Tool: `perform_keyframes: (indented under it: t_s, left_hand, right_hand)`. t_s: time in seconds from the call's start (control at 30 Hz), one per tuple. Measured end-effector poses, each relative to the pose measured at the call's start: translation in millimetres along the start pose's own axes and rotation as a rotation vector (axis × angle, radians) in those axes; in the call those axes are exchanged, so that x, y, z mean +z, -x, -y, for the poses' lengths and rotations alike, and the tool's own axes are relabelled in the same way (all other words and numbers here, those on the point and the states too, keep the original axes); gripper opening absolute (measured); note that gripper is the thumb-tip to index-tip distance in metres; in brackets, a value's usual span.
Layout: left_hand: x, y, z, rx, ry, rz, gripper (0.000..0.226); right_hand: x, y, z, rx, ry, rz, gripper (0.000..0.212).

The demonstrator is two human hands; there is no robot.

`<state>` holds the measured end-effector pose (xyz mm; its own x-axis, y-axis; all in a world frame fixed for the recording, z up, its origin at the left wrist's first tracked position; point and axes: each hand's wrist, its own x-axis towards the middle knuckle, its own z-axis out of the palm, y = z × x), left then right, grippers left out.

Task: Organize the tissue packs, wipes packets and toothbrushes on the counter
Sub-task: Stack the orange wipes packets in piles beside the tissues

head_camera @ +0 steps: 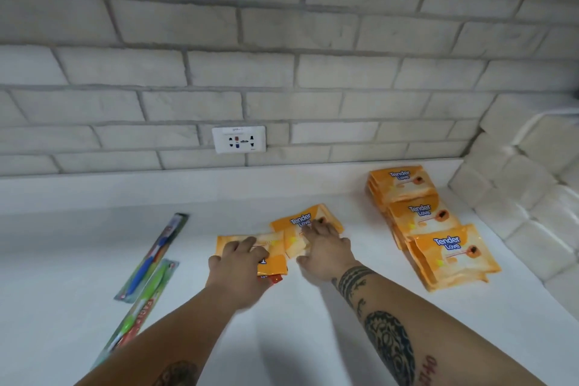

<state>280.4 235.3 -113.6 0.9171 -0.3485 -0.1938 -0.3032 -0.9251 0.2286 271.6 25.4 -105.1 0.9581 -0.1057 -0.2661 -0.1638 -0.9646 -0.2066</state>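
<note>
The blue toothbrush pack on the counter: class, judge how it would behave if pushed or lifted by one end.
The blue toothbrush pack lies flat, long and thin, so it would probably slide rather than roll. It looks light, and may flex if lifted by one end.

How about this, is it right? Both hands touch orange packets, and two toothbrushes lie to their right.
No. In the head view the blue toothbrush and green toothbrush lie to the left of the hands. The left hand and right hand do touch orange Tender Love packets.
</note>
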Motion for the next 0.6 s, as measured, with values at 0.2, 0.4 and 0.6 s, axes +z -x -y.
perform_keyframes:
  t_s: [0.2, 0.4, 0.6]
  left_hand:
    - [-17, 14, 32, -0.057, -0.027, 0.010, 0.051]
    - [-31, 21, 53, -0.159, -0.109, 0.140, 0.053]
    - [-32, 34, 58, -0.056, -0.031, 0.081, 0.056]
  right_hand:
    - [13, 24, 26, -0.116, 0.122, -0.125, 0.053]
    - [9, 24, 39, -0.135, 0.060, 0.010, 0.105]
    - [14, 48, 40, -0.022, -0.002, 0.080, 0.097]
